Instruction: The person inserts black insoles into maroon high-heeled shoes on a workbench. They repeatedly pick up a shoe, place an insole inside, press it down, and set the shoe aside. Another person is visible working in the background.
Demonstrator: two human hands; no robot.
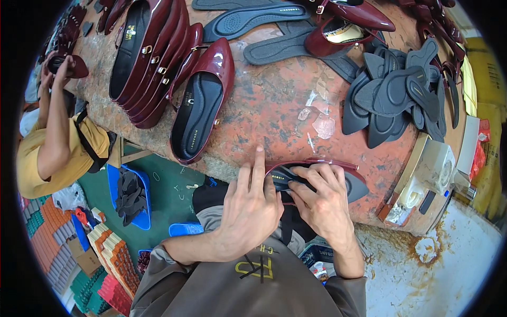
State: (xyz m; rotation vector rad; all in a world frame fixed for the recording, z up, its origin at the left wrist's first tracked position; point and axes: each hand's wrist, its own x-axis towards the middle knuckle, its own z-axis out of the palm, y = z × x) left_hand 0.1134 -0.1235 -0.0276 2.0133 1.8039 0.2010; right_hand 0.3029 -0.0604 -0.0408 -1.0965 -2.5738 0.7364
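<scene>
A dark red glossy flat shoe (338, 168) lies at the near edge of the worn orange table (274, 105), with a dark grey insole (356, 187) set inside it. My left hand (248, 203) grips the shoe's left end, its index finger stretched out onto the tabletop. My right hand (322, 198) presses its fingers down on the insole inside the shoe. A single finished dark red shoe (203, 100) with a black lining lies just beyond, and a row of several more dark red shoes (150, 55) stands to its left.
A heap of dark grey insoles (398, 95) lies at the right, more insoles (253, 18) at the back. A white glue container (430, 174) sits at the table's right edge. A person in a yellow shirt (53, 153) handles a shoe at left. Blue trays (129, 195) and stacked boxes (108, 253) are on the floor.
</scene>
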